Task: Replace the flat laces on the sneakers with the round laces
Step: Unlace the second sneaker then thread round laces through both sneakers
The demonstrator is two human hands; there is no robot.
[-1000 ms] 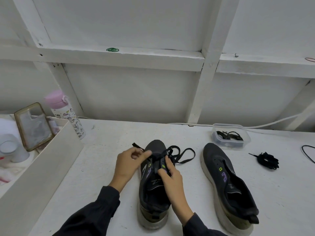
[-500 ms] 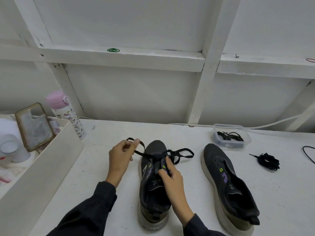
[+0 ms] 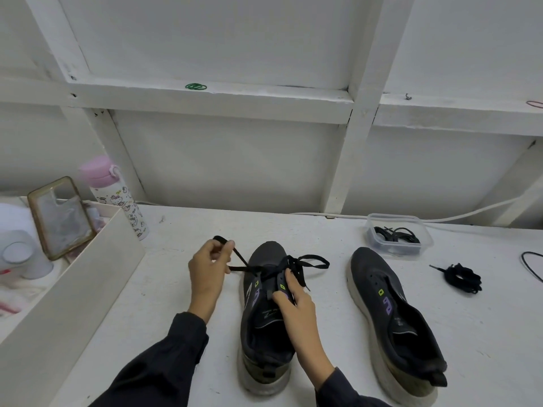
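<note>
Two hands are seen, both reaching out of dark sleeves over a white table (image 3: 182,304). The left hand (image 3: 210,271) is held up just left of the toe of the laced sneaker (image 3: 266,255), wrist bent, fingers curled inward. One end of the flat lace (image 3: 239,259) is pinched between its thumb and forefinger, and the lace is drawn taut from that pinch across to the upper eyelets. The right hand (image 3: 293,301) is laid on the same sneaker from the heel side. Its thumb and curled fingers are closed on the right eyelet edge, beside the tongue. The other end of the lace lies in a slack loop over the toe, on the right.

Two dark sneakers are counted, standing side by side, toes pointing away. The second sneaker (image 3: 390,315) stands apart to the right, and no lace is seen in its eyelets.

One clear plastic tub (image 3: 427,245) is set beyond the second sneaker, with black laces (image 3: 393,232) tangled inside; their number cannot be told. One coiled black lace bundle (image 3: 461,279) lies on the table to the right of the tub. One pink-lidded bottle (image 3: 117,198) and one phone case (image 3: 61,215) stand at the far left.
</note>
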